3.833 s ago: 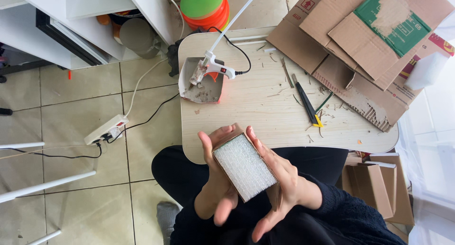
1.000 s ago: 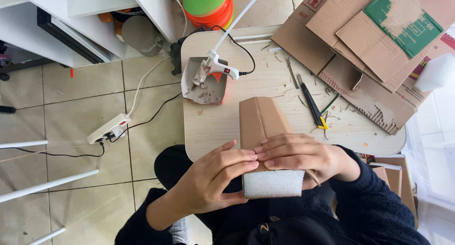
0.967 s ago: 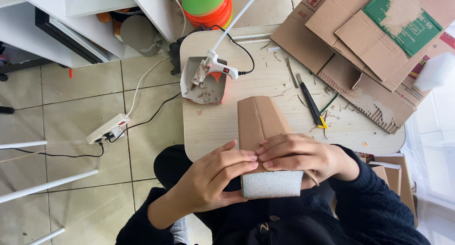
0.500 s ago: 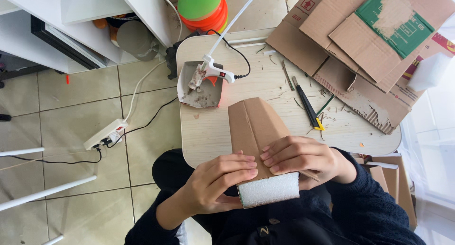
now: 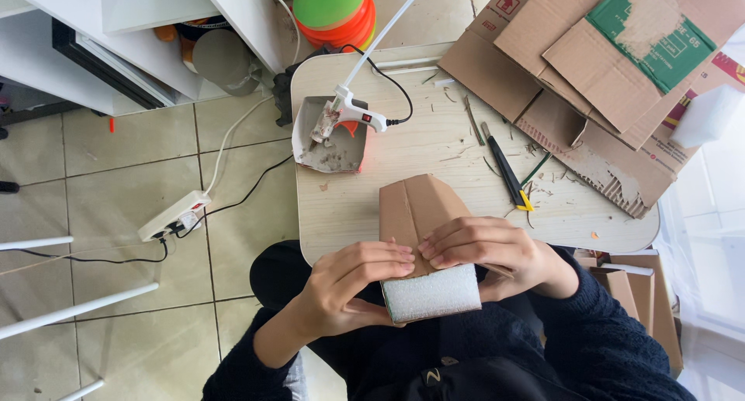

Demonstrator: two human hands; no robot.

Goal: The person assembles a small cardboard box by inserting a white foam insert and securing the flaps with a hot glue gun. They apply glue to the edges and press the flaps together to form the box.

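I hold a folded brown cardboard piece with a white foam block against its near end, above my lap at the table's front edge. My left hand grips the left side of the foam and cardboard, fingers pressed on top. My right hand presses its fingers down on the cardboard from the right, fingertips meeting those of the left hand. Most of the near half of the cardboard is hidden under my fingers.
On the light wooden table sit a white glue gun resting on a small cardboard tray, a black and yellow utility knife and a pile of cardboard sheets. Stacked cones stand behind. A power strip lies on the tiled floor.
At first I held only the foam block between both hands. The cardboard piece has since been laid against it, and both hands now press on it; little has moved in the last second.
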